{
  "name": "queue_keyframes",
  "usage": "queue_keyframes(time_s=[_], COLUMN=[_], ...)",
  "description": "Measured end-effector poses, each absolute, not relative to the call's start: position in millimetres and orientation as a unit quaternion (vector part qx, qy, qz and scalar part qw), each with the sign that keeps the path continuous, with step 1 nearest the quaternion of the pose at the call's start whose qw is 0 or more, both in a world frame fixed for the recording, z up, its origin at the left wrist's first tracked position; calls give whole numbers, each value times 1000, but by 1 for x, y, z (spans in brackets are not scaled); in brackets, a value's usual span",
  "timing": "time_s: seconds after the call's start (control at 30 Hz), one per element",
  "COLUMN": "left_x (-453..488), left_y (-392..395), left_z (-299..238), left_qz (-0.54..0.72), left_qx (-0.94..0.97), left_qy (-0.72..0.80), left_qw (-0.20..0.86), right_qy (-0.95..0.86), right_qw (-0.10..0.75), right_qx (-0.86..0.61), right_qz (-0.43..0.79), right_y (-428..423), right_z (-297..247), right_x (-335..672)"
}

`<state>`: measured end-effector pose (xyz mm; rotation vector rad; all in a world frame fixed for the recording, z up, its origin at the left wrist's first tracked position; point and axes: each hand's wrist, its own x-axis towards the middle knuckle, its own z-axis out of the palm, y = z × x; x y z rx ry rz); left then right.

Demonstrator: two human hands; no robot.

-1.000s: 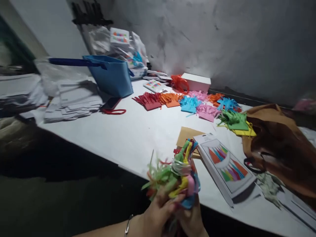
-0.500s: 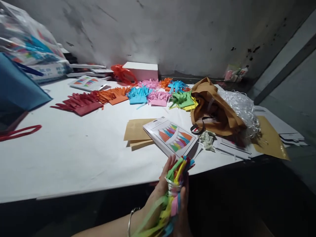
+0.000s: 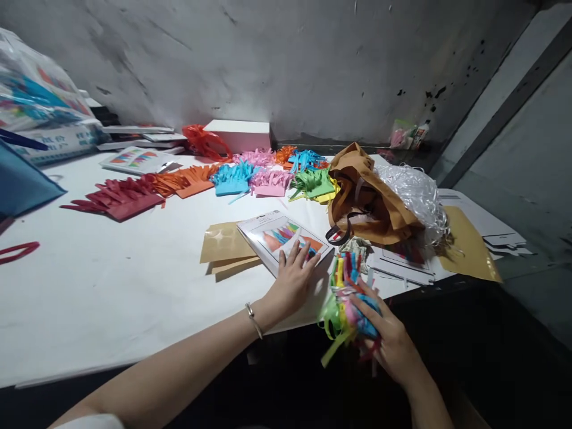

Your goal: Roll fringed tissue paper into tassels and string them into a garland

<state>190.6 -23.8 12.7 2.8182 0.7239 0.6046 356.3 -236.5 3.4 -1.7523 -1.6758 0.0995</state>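
Observation:
My left hand (image 3: 292, 283), with a bangle at its wrist, reaches over the printed card pack (image 3: 259, 229) with its fingers spread. The fingertips lie on or just above the picture of coloured tassels; contact is not certain. At the table's front edge my right hand (image 3: 391, 336) is closed around a bundle of coloured tassel strips (image 3: 344, 307), green, yellow, pink, blue and red. White string binds the bundle near its upper end, and loose strips hang below. Beneath the pack are brown envelopes (image 3: 218, 241).
Fringed tassel bunches in several colours, such as a dark red one (image 3: 129, 205), lie along the back. To the right are a brown cloth bag (image 3: 393, 217), white string (image 3: 415, 190) and a yellow envelope (image 3: 469, 247). A white box (image 3: 243, 134) stands by the wall.
Both hands were around the tassel bundle. My left hand has let go and moved onto the card pack, while my right hand has carried the bundle rightward. The view has shifted slightly right.

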Motion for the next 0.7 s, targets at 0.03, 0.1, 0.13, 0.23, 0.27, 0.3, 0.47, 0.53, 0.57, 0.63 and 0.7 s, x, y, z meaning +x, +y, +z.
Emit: queue_keyframes(time_s=[0.03,0.1,0.13,0.23,0.27,0.3,0.47,0.53,0.57,0.63,0.7], left_x=[191,187,183,172,169,166,157,155,154,153,150], left_y=[-21,-15,-13,-11,-12,-14,-28,-31,-33,-37,-41], left_z=[11,11,13,19,21,23,31,33,32,28,25], left_qz=[219,273,304,378,392,398,373,378,386,399,398], left_qx=[941,927,917,893,890,891,907,903,899,897,902], left_qy=[238,220,211,189,177,162,104,104,101,84,49], left_qw=[101,137,148,154,151,149,163,175,177,170,157], right_qy=[-674,-705,-710,-706,-704,-707,-707,-712,-728,-755,-745], right_qw=[330,287,263,203,194,189,194,171,157,151,175], right_qx=[-657,-639,-638,-642,-640,-634,-656,-673,-664,-637,-643], right_qz=[66,115,141,219,237,250,180,102,70,27,-22], right_y=[-226,-209,-202,-187,-183,-179,-158,-151,-148,-144,-142], right_z=[10,21,26,48,56,65,83,72,62,41,22], right_x=[357,355,353,350,351,352,343,328,320,307,302])
